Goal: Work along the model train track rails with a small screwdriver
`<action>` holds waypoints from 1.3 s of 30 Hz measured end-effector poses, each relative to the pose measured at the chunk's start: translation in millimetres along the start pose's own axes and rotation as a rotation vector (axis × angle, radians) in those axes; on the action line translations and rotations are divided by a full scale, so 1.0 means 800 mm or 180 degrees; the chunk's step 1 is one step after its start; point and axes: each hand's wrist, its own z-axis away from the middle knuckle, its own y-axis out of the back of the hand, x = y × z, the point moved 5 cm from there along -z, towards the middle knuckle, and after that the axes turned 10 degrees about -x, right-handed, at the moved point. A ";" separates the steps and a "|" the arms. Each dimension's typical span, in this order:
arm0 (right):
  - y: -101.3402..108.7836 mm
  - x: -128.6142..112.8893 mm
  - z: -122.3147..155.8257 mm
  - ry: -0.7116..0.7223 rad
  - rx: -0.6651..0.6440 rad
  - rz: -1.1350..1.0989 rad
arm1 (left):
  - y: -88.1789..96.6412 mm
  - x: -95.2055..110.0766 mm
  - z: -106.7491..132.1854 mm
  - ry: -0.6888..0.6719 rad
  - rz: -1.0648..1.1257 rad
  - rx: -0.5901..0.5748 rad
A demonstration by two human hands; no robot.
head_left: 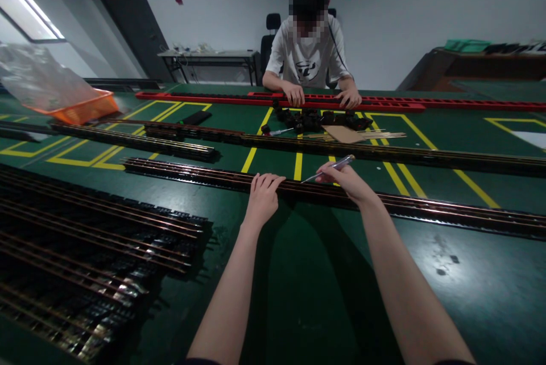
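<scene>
My left hand [263, 197] rests with curled fingers hooked over a long dark rail strip with copper lines [426, 208] that runs across the green table. Just to the right, my right hand [344, 178] pinches a slim clear-handled screwdriver [328, 169], its tip pointing left and down at the same strip. A stack of similar strips [94, 245] lies at my near left.
Across the table a person in a white T-shirt [307, 58] has both hands on a long red strip [384, 104], with small black parts [318, 119] and cardboard [343, 134] in front. An orange basket [87, 108] sits far left. More rail strips [136, 140] cross the yellow-lined green table [307, 274].
</scene>
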 end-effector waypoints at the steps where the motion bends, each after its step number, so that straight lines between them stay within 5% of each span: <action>1: 0.001 0.001 0.000 0.0007 0.0000 -0.0010 | 0.001 0.000 0.000 0.0002 0.0023 -0.0011; 39: -0.002 0.002 -0.003 0.0092 -0.0051 -0.0001 | -0.003 0.003 -0.001 0.0039 -0.0258 0.0169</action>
